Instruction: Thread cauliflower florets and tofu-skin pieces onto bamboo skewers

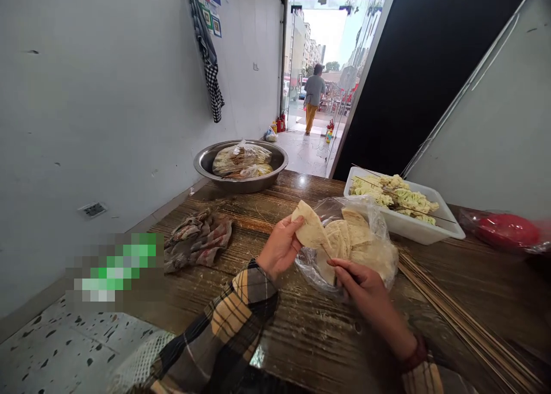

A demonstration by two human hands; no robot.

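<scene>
My left hand [283, 243] is closed on a pale, thin flatbread-like sheet [310, 226], pinched between thumb and fingers. In my right hand [359, 284] is a thin wooden skewer [326, 252], whose front end meets the lower edge of the sheet; I cannot tell how far it goes in. Beneath and behind both hands lies an open clear plastic bag [379, 219] with several more of these pale sheets [357, 239] in it. Loose long skewers [456, 308] lie on the table to the right of my right hand.
On the wooden table [318, 336], a metal basin [200, 163] with bagged skewered food stands at the back left. A crumpled cloth [198, 239] lies left. A white tray [430, 233] of skewered pale-green vegetable pieces and a red item in plastic [508, 228] are right. A person [315, 92] is at the doorway.
</scene>
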